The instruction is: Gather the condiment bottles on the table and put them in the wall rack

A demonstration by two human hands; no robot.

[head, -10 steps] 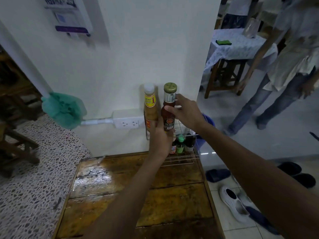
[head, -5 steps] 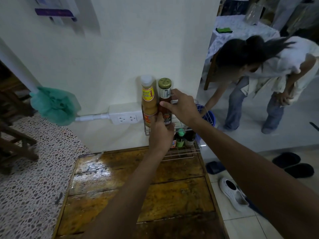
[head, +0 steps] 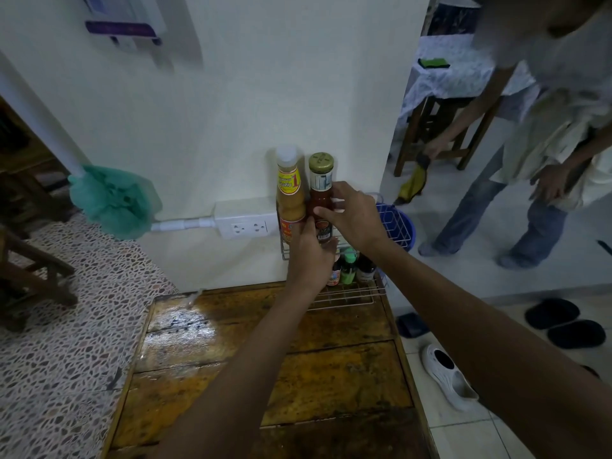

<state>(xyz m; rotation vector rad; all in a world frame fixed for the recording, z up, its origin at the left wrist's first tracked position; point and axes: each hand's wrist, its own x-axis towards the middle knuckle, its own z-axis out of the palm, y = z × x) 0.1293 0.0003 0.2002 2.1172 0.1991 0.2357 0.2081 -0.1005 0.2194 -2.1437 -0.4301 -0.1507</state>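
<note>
Both hands up at the wall rack (head: 390,223), upper tier. Right hand (head: 352,215) wrapped round the red sauce bottle (head: 320,207), fingers curled across its front just under the neck label, thumb side hidden behind the glass. Left hand (head: 309,256) directly beneath that grip, fingers curled up against the bottle's lower body and base, pinching it from below. Bottle upright, gold cap (head: 321,161) well above the right-hand grip. Cannot tell whether the base sits on the tier wire or hangs just over it, with the left hand covering that spot.

Touching the held bottle on its left: orange sauce bottle (head: 290,197), white cap, yellow label, upright, standing in the same tier. Below the grip, in the lower tier, three small bottles in a row: a red-labelled one (head: 334,276) half hidden by the left wrist, a green one (head: 347,271), a dark one (head: 366,270). Lower shelf wire jutting out over the back edge of the wooden table (head: 298,369).

Left of the grip, on the wall: white power socket (head: 246,223), then a green mop head (head: 114,200). Right of the grip, beyond the rack: blue bucket (head: 405,226), and a second person (head: 536,154) bending forward on the tiled floor. Below and right: white clog (head: 447,376), dark slippers (head: 563,323).
</note>
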